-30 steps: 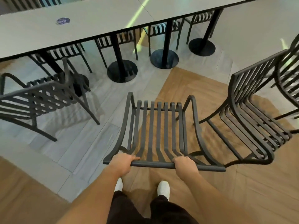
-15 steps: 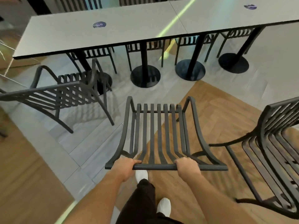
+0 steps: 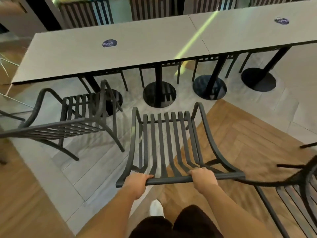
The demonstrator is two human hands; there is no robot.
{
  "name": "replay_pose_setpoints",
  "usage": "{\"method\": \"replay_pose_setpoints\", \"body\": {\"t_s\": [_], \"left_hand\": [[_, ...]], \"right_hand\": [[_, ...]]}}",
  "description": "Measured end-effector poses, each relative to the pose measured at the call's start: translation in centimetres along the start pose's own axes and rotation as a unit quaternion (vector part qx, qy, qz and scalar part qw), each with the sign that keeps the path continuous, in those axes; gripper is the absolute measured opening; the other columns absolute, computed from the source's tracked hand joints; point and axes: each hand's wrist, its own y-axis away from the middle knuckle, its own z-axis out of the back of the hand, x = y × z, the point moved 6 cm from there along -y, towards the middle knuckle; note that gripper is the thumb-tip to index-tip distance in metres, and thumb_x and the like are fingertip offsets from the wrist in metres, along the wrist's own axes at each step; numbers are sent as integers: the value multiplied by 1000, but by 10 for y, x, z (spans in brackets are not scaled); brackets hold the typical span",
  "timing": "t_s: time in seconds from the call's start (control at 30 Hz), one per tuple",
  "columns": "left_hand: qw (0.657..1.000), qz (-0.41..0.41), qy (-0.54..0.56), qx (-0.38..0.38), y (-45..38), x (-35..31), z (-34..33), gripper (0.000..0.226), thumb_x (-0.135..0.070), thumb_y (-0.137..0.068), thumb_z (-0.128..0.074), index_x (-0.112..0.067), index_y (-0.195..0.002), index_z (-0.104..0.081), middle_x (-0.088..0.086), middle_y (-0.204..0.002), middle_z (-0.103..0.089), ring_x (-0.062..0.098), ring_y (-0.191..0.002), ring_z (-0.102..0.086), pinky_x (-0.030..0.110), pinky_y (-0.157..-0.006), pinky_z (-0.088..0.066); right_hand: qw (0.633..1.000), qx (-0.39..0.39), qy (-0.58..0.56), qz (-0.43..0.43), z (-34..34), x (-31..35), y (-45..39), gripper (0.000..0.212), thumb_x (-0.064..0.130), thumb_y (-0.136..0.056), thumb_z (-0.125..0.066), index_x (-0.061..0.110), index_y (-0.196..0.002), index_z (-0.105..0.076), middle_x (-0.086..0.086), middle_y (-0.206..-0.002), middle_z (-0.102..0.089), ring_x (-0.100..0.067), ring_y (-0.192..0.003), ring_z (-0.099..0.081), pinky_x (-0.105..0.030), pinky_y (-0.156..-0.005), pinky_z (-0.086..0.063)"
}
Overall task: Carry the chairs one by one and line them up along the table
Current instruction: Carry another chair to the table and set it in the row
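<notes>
- Now both hands, left hand (image 3: 137,182) and right hand (image 3: 203,177), grip the top rail of the black chair (image 3: 164,140); fingers (image 3: 197,170) curl over the rail.
- Chair sits in front of the bench (image 3: 140,48), facing it.
- Second chair (image 3: 72,117) stands to the left, near the bench.

The table (image 3: 140,54) ran off the right edge; a near-right chair (image 3: 295,189) was cropped; far chairs (image 3: 171,63) hid beneath the tabletop.

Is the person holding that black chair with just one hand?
No, both the left hand and the right hand grip the top rail of the chair.
</notes>
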Motion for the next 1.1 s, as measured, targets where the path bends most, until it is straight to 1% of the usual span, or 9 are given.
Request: {"method": "replay_pose_setpoints", "body": {"t_s": [0.13, 0.27, 0.4, 0.63, 0.73, 0.83, 1.0, 1.03, 1.1], "left_hand": [[1000, 9, 13, -1, -33, 7, 28, 63, -7, -105, -44, -47, -153, -40, 6, -129, -61, 25, -113, -62, 38, -103, -51], [999, 36, 30, -6, -73, 18, 52, 59, -12, -106, -46, -50, -151, -42, 5, -127, -62, 24, -108, -64, 38, -102, -53], [996, 67, 56, -12, -111, 22, 82, 61, -11, -104, -45, -52, -149, -44, 5, -127, -60, 24, -107, -64, 38, -100, -54], [995, 87, 44, -17, -170, 21, 132, 64, -9, -103, -44, -49, -152, -41, 3, -133, -62, 24, -113, -63, 38, -100, -52], [994, 93, 45, -20, -190, 21, 149, 63, -8, -104, -44, -48, -152, -40, 2, -130, -63, 23, -111, -63, 37, -98, -52], [994, 101, 44, -21, -205, 25, 161, 62, -10, -104, -45, -48, -153, -39, 2, -128, -63, 21, -108, -63, 35, -95, -52], [989, 129, 66, -11, -225, 34, 169, 58, -16, -104, -51, -46, -152, -42, 3, -120, -61, 16, -91, -59, 34, -93, -54], [989, 134, 68, -9, -227, 34, 171, 57, -16, -104, -52, -44, -152, -42, 3, -121, -62, 15, -92, -59, 34, -94, -55], [987, 143, 75, -9, -229, 33, 174, 56, -17, -103, -55, -40, -152, -44, 2, -123, -63, 17, -101, -63, 35, -97, -56]], "right_hand": [[1000, 4, 9, 9, 31, -3, -41, 34, 17, -98, -57, 30, -129, -61, 0, -122, -66, -26, -118, -58, -43, -100, -50], [999, 9, 26, 31, 64, -9, -86, 30, 18, -97, -57, 28, -125, -64, -1, -121, -67, -27, -118, -58, -44, -99, -51], [998, 11, 43, 54, 99, -17, -133, 35, 14, -97, -55, 27, -129, -62, -3, -127, -65, -29, -121, -57, -45, -101, -51], [993, 28, 70, 90, 154, -33, -205, 40, 13, -99, -57, 26, -136, -58, -7, -131, -61, -32, -124, -54, -46, -101, -52], [992, 24, 73, 96, 168, -38, -232, 39, 11, -99, -56, 26, -135, -59, -7, -130, -60, -32, -122, -55, -47, -100, -52], [992, 18, 66, 104, 178, -40, -253, 36, 12, -98, -60, 25, -132, -62, -6, -124, -61, -29, -117, -57, -44, -99, -53], [993, 8, 54, 109, 189, -42, -278, 33, 18, -96, -66, 25, -128, -64, -4, -121, -62, -26, -112, -60, -42, -100, -53], [993, 6, 53, 110, 191, -42, -281, 32, 19, -97, -66, 25, -129, -64, -4, -120, -62, -26, -111, -60, -42, -100, -53], [992, 7, 51, 113, 194, -42, -287, 31, 20, -98, -65, 25, -129, -64, -4, -119, -63, -26, -110, -61, -42, -100, -53]]}}
